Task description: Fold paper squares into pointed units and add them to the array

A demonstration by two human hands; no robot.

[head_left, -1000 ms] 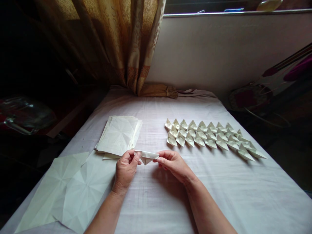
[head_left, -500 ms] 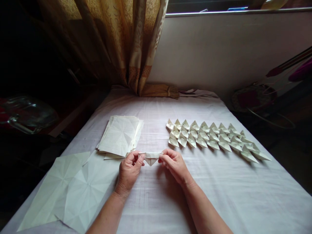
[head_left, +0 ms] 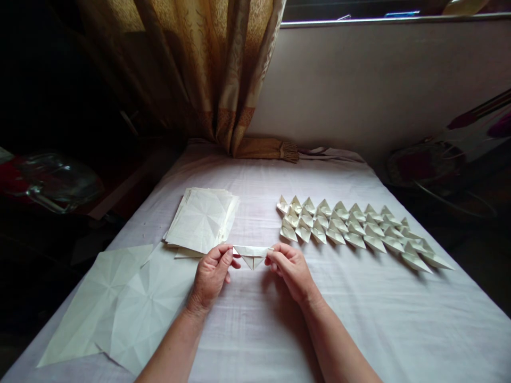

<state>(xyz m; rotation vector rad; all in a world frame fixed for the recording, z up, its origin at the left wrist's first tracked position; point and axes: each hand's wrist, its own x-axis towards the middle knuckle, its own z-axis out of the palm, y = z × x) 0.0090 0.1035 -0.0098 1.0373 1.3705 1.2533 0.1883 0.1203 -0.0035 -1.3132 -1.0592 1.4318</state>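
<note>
Clock centred on the held piece, 12 pointing away. Left forearm at 7, right forearm at 5. Left hand (head_left: 211, 274) at 9, right hand (head_left: 291, 271) at 3: each closed to a thumb-and-finger pinch, gripping one end of the small folded white paper piece (head_left: 253, 252), both tips covered. A second ago its upper edge slanted down rightward; now level, flat band on top, triangle pointing down. Whole view has slid slightly right; nothing else on the pale, cloth-covered bench (head_left: 247, 335) has moved.

At 8, large loose creased off-white sheets (head_left: 91, 303), overlapping; left forearm hides part of them. At 10, a stack of creased off-white paper sheets (head_left: 199, 218), close beyond the left hand. At 2, tight rows of small off-white boat-shaped paper folds (head_left: 355, 226), apart from the right hand.

Farther: clear shiny object (head_left: 59, 181) at 10, too dark to identify; patterned gold curtain (head_left: 195, 69) near 12, resting on the far edge; plain greyish wall (head_left: 359, 80) at 1.
</note>
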